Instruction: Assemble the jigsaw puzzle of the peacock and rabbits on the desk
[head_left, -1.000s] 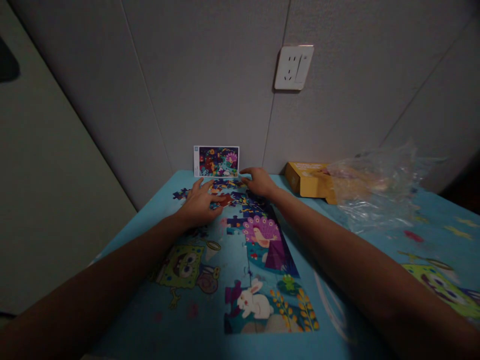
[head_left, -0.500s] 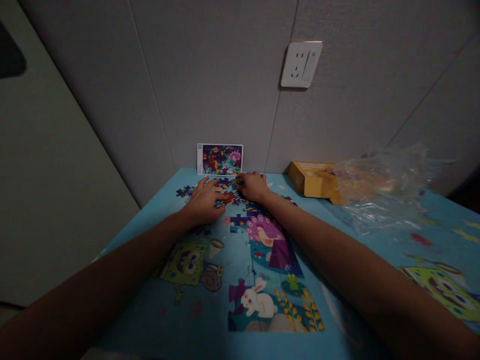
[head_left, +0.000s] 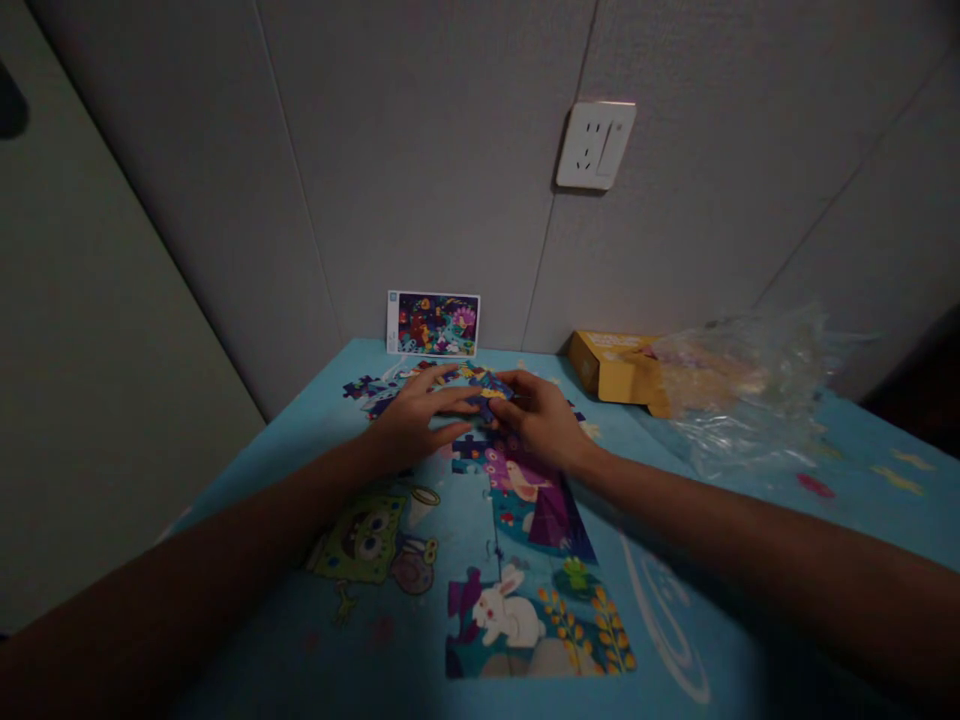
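My right hand [head_left: 541, 415] pinches a dark blue and yellow puzzle piece [head_left: 489, 387] between thumb and fingers, above the far part of the puzzle. My left hand [head_left: 420, 415] is open, its fingers stretched toward that piece; whether they touch it I cannot tell. Loose puzzle pieces [head_left: 361, 388] lie beyond and beside my left hand, some of them hidden under it. Nearer to me is a joined puzzle section [head_left: 551, 515] with a pink peacock, a white rabbit and a green frog. Its far end is covered by my right hand.
A picture card [head_left: 439, 325] leans against the wall behind the pieces. To the right stand an open yellow box [head_left: 611, 368] and a crumpled clear plastic bag [head_left: 750, 390]. A blue cartoon-printed cloth [head_left: 330, 640] covers the table. A socket [head_left: 596, 146] is on the wall.
My right hand has moved nearer to me and right, lifting the blue and yellow piece. My left hand has shifted slightly right, fingers still spread. The view has tilted a little.
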